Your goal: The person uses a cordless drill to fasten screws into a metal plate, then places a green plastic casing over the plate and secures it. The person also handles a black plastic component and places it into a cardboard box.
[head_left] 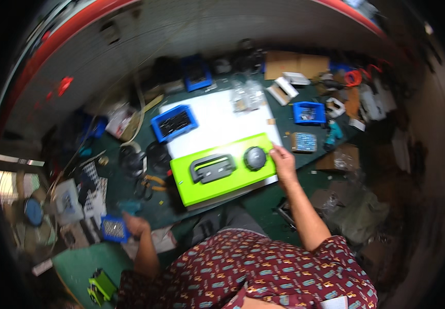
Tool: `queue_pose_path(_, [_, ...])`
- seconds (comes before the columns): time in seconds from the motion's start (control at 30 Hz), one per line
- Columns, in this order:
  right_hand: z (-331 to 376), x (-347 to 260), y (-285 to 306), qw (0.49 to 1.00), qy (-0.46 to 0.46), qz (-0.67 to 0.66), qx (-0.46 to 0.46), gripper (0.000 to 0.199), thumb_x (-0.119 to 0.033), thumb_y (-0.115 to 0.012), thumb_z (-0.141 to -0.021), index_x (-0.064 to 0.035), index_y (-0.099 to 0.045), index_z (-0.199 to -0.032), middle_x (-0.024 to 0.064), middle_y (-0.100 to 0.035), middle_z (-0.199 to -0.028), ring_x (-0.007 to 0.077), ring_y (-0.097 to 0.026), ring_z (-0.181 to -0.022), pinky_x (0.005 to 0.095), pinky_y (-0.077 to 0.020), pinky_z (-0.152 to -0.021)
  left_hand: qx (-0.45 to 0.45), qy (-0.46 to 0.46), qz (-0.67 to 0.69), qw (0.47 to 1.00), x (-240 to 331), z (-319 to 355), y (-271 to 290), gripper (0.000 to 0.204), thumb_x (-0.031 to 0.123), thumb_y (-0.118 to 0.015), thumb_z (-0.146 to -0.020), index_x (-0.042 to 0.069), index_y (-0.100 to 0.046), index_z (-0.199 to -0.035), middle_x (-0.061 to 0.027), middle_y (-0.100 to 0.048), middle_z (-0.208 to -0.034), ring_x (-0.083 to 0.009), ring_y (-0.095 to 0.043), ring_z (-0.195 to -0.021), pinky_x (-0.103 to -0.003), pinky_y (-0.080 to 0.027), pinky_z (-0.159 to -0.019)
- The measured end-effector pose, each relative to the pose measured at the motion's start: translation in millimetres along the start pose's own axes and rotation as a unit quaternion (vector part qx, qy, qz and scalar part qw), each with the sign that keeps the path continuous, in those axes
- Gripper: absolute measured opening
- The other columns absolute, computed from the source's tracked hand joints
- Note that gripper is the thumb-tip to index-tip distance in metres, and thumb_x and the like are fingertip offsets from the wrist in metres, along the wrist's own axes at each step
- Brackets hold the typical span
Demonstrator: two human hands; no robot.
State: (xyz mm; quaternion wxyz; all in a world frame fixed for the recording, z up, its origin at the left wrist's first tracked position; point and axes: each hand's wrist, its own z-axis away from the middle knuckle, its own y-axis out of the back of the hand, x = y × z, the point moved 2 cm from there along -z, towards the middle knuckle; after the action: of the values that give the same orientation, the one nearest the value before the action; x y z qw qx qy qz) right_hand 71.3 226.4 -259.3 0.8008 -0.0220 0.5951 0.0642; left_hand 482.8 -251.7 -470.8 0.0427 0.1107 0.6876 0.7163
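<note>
A lime-green box [202,197] lies at a slant across the near edge of the workbench, with a black carry handle [213,169] and a round black screw cap [255,158] on top. My right hand [284,164] grips its right end, fingers closed around the edge. Away to the left, my left hand [136,225] is smeared by motion beside a blue bin of small metal parts [114,229]. A blurred teal thing [131,207] shows just beyond its fingers; whether the hand touches it is unclear.
A white sheet [217,116] lies behind the box, bearing a blue bin of black parts [175,122] and clear plastic bags [248,96]. Pliers with orange handles [153,183] lie left. Rightward are another blue bin [309,113] and a teal power tool [333,135].
</note>
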Motion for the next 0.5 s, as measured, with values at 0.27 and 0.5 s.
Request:
queue_pose_path(0.27, [-1, 5, 2, 0.999, 0.025, -0.011, -0.027, 0.04, -0.02, -0.062, -0.105, 0.0029, -0.063, -0.138, 0.0096, -0.069, -0.129, 0.0145, -0.062, -0.116, 0.0288, -0.0475, -0.103, -0.013, 0.069, 0.013, 0.997, 75, 34, 74, 0.073, 0.006, -0.072, -0.086, 0.01, -0.045, -0.154, -0.0192, -0.05, -0.153, -0.0377, -0.056, -0.132, -0.048, -0.046, -0.109])
queue_pose_path(0.5, [-2, 10, 4, 0.998, 0.051, -0.026, -0.011, 0.039, -0.02, -0.06, -0.106, 0.004, -0.063, -0.137, 0.0106, -0.068, -0.13, 0.0156, -0.062, -0.117, 0.0294, -0.0464, -0.105, -0.277, -0.084, 0.604, 0.743, 224, 96, 198, 0.031, 0.018, -0.074, -0.098, 0.002, -0.065, -0.123, -0.0027, -0.071, -0.103, -0.0071, -0.065, -0.086, -0.022, -0.054, -0.067])
